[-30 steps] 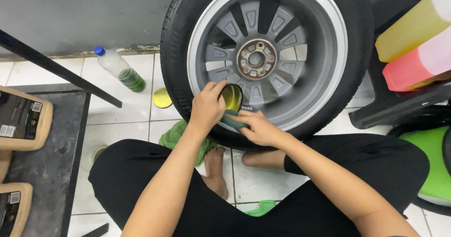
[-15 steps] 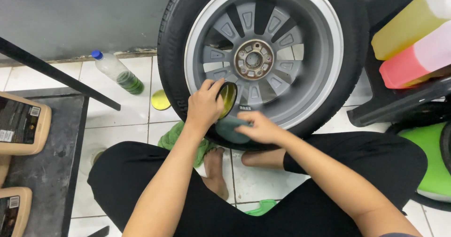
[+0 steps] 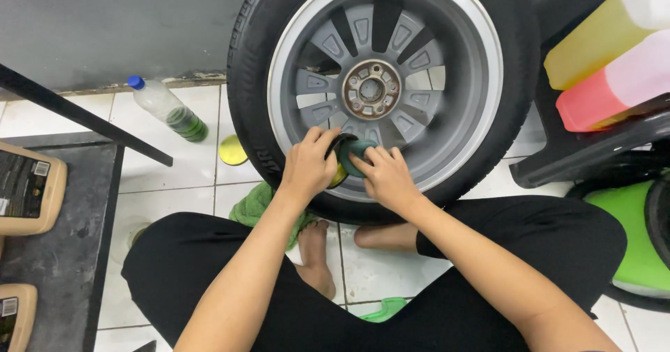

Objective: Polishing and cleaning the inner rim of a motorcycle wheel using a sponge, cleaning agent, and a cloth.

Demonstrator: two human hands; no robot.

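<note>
The left hand [image 3: 307, 167] grips a small round yellow tin [image 3: 339, 163] against the grey alloy wheel rim [image 3: 453, 115] while the right hand [image 3: 387, 177] pinches a dark green applicator pad [image 3: 357, 151] into it; load lightly, keeping the tin steady and level.

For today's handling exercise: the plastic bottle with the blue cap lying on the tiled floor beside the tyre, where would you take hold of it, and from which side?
Probably grip the plastic bottle around its clear middle, coming down from above. It lies on its side on the tiled floor, so the round body is exposed on top. The blue cap end is narrow, and the green liquid sits at the other end near the tyre, so a mid-body hold should balance best.
</note>
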